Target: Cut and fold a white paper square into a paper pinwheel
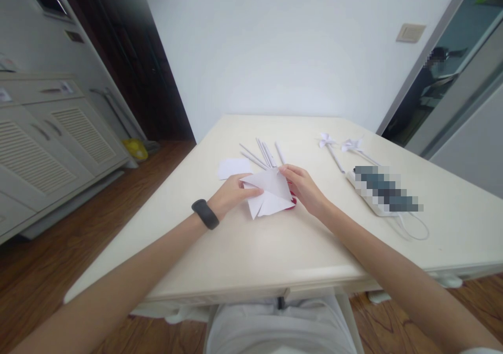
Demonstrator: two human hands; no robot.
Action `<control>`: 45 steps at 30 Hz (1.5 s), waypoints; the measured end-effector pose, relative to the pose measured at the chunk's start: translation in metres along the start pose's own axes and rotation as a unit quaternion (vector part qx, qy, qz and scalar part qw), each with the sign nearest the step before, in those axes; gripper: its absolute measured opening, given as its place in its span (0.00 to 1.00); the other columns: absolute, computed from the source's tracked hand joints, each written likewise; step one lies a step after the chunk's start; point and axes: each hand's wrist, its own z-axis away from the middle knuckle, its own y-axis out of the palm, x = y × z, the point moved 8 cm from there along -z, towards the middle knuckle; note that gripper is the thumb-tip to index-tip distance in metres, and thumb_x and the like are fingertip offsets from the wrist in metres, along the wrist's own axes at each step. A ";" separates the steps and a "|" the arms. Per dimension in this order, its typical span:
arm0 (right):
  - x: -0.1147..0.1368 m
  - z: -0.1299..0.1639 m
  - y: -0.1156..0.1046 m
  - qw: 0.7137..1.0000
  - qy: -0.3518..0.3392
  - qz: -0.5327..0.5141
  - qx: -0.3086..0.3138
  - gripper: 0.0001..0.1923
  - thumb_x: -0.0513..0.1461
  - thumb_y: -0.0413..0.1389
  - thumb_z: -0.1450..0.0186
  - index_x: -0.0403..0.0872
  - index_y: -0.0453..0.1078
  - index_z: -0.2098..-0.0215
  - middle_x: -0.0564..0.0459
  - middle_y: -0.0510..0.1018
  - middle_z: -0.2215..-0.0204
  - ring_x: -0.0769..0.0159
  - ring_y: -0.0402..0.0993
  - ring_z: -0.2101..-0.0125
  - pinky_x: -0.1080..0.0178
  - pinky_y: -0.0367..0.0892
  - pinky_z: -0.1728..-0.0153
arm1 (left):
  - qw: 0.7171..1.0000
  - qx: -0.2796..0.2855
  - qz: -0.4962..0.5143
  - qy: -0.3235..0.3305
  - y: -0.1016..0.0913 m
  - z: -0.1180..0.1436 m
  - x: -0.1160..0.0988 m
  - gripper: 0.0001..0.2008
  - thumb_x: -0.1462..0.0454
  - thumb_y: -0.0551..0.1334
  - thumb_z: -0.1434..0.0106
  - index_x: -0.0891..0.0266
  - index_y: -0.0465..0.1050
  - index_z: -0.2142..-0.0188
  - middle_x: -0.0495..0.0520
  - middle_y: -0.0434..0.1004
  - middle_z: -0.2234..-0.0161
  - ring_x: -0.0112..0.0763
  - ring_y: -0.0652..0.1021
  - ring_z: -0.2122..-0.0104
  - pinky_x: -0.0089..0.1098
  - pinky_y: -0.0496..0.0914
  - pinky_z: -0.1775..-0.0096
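A piece of white paper, slit and partly folded, is between my two hands above the table. My left hand, with a dark band on the wrist, grips its left side, the thumb lying on top. Fingers of my right hand pinch its upper right corner. Something red, perhaps a scissors handle, shows from under the paper by my right hand; the rest is hidden. Just beyond lie several thin white rolled sticks. A flat white paper sheet rests beside my left hand.
On the cream table, two white paper pinwheels on sticks lie at the back right. Nearer is a white device with a cable, partly blurred out. The wall borders the table's far edge. A person is beyond the doorway.
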 end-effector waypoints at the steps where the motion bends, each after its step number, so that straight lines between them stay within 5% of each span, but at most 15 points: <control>1: -0.001 0.000 0.000 1.000 0.003 -0.007 0.002 0.13 0.49 0.54 0.40 0.47 0.67 0.71 0.55 0.70 0.71 0.69 0.66 0.72 0.67 0.57 0.74 | 1.000 -0.001 -0.018 0.003 -0.001 0.000 -0.001 0.15 0.60 0.64 0.47 0.64 0.72 0.60 0.57 0.77 0.61 0.43 0.77 0.61 0.38 0.69 0.62; 22: -0.007 0.001 0.017 0.993 0.045 0.035 0.106 0.14 0.45 0.61 0.47 0.48 0.67 0.66 0.56 0.72 0.70 0.69 0.67 0.73 0.67 0.58 0.75 | 0.981 -0.067 -0.141 0.115 -0.010 0.000 -0.016 0.15 0.64 0.61 0.48 0.61 0.69 0.59 0.53 0.75 0.62 0.39 0.75 0.61 0.35 0.68 0.60; 33: -0.001 0.007 0.023 0.984 0.032 0.080 0.154 0.14 0.43 0.61 0.46 0.47 0.65 0.65 0.60 0.64 0.77 0.75 0.57 0.80 0.70 0.48 0.82 | 0.975 -0.057 -0.173 0.130 -0.005 0.000 -0.015 0.14 0.65 0.59 0.47 0.59 0.69 0.59 0.50 0.74 0.62 0.36 0.74 0.65 0.32 0.67 0.64; 45: 0.006 0.003 0.012 0.989 -0.007 0.109 0.102 0.14 0.46 0.59 0.44 0.50 0.67 0.62 0.57 0.67 0.69 0.73 0.59 0.77 0.69 0.51 0.79 | 0.978 -0.072 -0.176 0.080 -0.013 -0.004 -0.011 0.15 0.62 0.62 0.49 0.59 0.70 0.59 0.51 0.73 0.62 0.36 0.73 0.67 0.34 0.66 0.64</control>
